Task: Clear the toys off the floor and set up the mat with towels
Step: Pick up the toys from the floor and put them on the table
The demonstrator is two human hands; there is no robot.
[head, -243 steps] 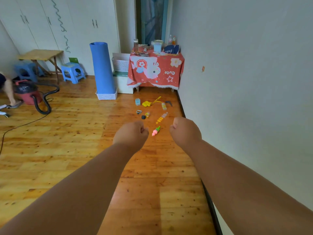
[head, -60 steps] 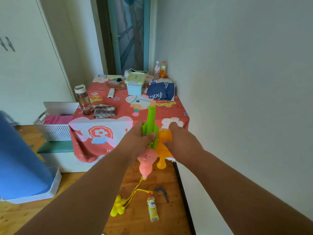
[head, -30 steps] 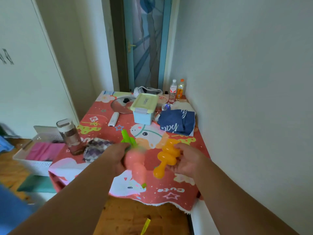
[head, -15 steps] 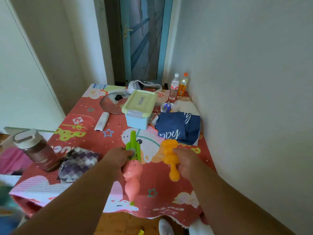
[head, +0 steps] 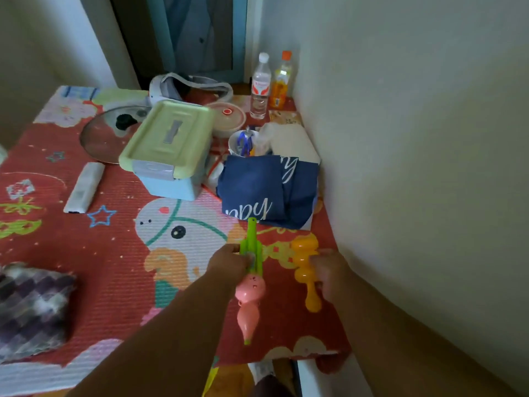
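From your head view: beside the green-lidded box (head: 169, 150), closed so its contents are hidden, a white cup (head: 240, 143) holds blue-handled items. Nearer you than the box, your left hand (head: 229, 263) pinches the glossy pink-and-green carrot toy (head: 249, 285); your right hand (head: 329, 272) grips the knobbly orange toy (head: 305, 267) over the ribbed red tablecloth (head: 86, 247)

Dim, flat indoor light; soft motion blur; wide-angle bending at edges.

Left hand (head: 229, 260) holds a pink-and-green toy (head: 249, 285), right hand (head: 329, 272) an orange toy (head: 305, 266), over the red tablecloth (head: 86, 247)
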